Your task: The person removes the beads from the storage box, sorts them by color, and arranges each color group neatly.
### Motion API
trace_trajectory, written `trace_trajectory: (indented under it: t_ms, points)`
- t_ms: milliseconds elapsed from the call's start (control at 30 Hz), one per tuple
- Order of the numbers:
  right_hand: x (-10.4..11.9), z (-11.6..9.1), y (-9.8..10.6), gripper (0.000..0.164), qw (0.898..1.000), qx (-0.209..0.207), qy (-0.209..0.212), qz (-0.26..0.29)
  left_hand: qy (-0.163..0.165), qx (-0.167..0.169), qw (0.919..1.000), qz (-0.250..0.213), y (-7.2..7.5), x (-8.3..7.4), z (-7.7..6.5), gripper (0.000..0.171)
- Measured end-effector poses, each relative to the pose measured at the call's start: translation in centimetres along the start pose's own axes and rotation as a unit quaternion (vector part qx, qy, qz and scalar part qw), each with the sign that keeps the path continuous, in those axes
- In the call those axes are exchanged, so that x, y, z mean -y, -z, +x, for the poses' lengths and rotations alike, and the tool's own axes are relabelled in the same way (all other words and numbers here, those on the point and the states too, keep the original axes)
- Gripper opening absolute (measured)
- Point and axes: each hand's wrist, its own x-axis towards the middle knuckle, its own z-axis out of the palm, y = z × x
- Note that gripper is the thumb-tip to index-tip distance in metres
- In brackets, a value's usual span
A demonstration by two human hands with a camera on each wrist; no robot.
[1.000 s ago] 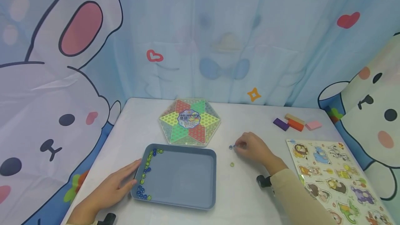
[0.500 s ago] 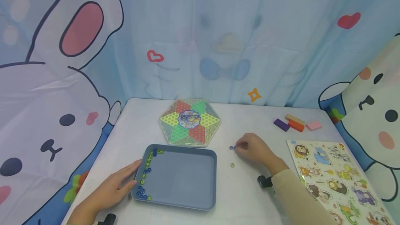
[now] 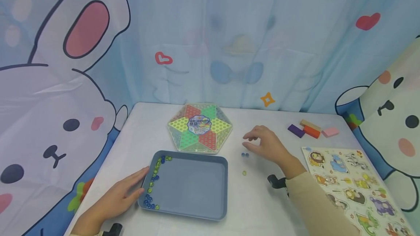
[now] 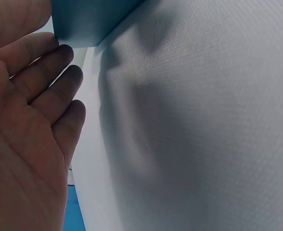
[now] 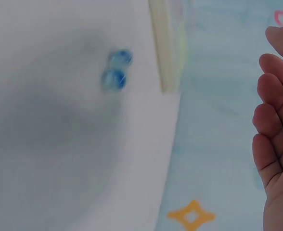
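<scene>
My left hand [image 3: 123, 196] rests at the left side of a blue-grey tray [image 3: 197, 217], fingers fairly straight along its rim. In the left wrist view, the fingers [image 4: 47, 70] reach up to the tray's wall [image 4: 83, 24]. Blue and green-yellow marbles [image 3: 148, 202] line the tray's left side and upper left corner. My right hand [image 3: 267, 146] is raised over the table with thumb and fingers apart and nothing between them. Below its fingertips two blue marbles [image 3: 245, 154] sit side by side on the cloth. A single green-yellow marble [image 3: 244, 173] lies nearer the front.
Behind the tray lies a hexagonal board-game box [image 3: 200, 128] with a star pattern. Several coloured blocks [image 3: 311, 131] are at the back right. A sheet of animal pictures [image 3: 354, 181] covers the right side, partly under the right sleeve. A printed curtain [image 3: 203, 28] hangs behind the table.
My right hand has let go of a blue marble and lifted up and back, its fingers spreading. That marble stays beside the other blue one. My left hand has kept its place.
</scene>
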Motion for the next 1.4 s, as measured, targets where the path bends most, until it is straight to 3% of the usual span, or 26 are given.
trace_trajectory:
  t_ms: [167, 300, 433, 733, 1067, 1400]
  points:
    - [4.4, 1.4, -1.1, 0.020, 0.996, -0.003, 0.093, -0.002, -0.002, -0.001, 1.0000, -0.003, 0.1, 0.1, 0.0, 0.061]
    - [7.9, 2.5, -3.0, 0.019, 0.983, 0.002, 0.185, -0.009, -0.003, -0.003, 1.0000, -0.004, 0.2, 0.1, -0.1, 0.061]
    - [11.0, 3.5, -5.0, 0.017, 0.970, 0.013, 0.242, -0.016, -0.001, -0.005, 1.0000, -0.004, 0.1, 0.1, 0.0, 0.061]
    - [15.9, 4.0, -9.4, 0.023, 0.945, 0.102, 0.307, -0.046, 0.004, -0.008, 0.9999, -0.007, 0.0, 0.2, -0.2, 0.060]
    - [19.0, 3.6, -13.8, 0.025, 0.910, 0.165, 0.373, -0.076, 0.009, 0.000, 0.9998, -0.018, -0.2, 0.3, -0.3, 0.060]
    - [20.9, 2.9, -17.0, 0.024, 0.878, 0.229, 0.398, -0.136, -0.004, -0.006, 0.9999, -0.010, -0.2, 0.3, -0.1, 0.059]
